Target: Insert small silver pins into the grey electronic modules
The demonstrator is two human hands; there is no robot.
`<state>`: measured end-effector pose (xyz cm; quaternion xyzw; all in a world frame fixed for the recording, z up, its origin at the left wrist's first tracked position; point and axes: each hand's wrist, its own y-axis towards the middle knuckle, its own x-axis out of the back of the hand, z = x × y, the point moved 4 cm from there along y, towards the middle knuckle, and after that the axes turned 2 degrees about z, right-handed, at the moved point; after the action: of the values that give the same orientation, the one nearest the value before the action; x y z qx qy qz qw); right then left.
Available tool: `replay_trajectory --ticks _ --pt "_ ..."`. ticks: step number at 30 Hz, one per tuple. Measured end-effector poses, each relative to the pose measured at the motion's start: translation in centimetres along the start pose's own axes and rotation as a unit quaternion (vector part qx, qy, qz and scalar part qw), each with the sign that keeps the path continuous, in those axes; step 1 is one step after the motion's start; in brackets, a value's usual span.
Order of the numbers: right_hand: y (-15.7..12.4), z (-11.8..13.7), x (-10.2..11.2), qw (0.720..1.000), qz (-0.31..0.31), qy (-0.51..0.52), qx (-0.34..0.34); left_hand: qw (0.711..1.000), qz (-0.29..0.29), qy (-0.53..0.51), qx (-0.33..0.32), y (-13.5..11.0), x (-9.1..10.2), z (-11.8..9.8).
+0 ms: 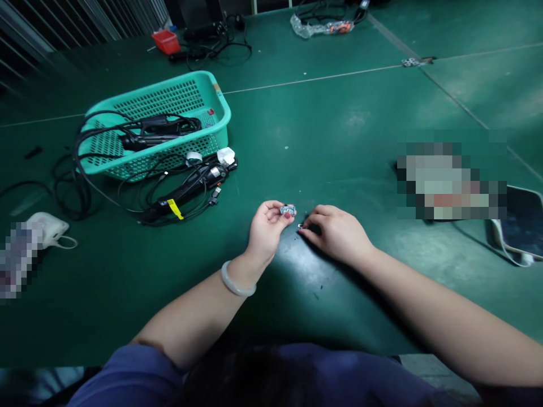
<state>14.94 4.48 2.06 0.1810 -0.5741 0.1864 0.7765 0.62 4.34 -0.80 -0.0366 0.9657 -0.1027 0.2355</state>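
Observation:
My left hand is raised a little above the green table, fingers pinched on a small grey-blue component held at the fingertips. A pale bangle sits on that wrist. My right hand rests on the table just to the right, fingers curled, with a tiny metal piece at its fingertips. The two hands are a few centimetres apart.
A teal plastic basket with black cables stands at the left. A black tool with a yellow tag and tangled cords lie in front of it. A white mask lies far left, a red tray at the back, a dark device at right.

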Motion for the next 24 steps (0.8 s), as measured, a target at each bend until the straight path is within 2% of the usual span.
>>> replay_trajectory --ticks 4,9,14,19,24 --pt "0.1 0.5 -0.2 0.999 0.012 -0.041 0.011 1.0 0.003 0.006 -0.003 0.0 0.0 0.1" --pt "0.2 0.5 -0.1 0.998 0.008 -0.047 0.03 1.0 0.002 0.008 -0.002 0.0 0.0 0.0" --pt "-0.1 0.2 0.5 0.998 -0.041 -0.018 0.042 1.0 0.006 0.018 -0.001 0.0 0.0 0.0" --pt "-0.3 -0.4 1.8 0.991 -0.099 0.073 0.058 0.999 0.021 0.049 0.004 0.1 -0.1 0.2" --pt "-0.3 -0.8 2.9 0.976 -0.142 0.087 0.138 0.992 0.097 0.033 0.074 -0.4 -0.9 0.4"
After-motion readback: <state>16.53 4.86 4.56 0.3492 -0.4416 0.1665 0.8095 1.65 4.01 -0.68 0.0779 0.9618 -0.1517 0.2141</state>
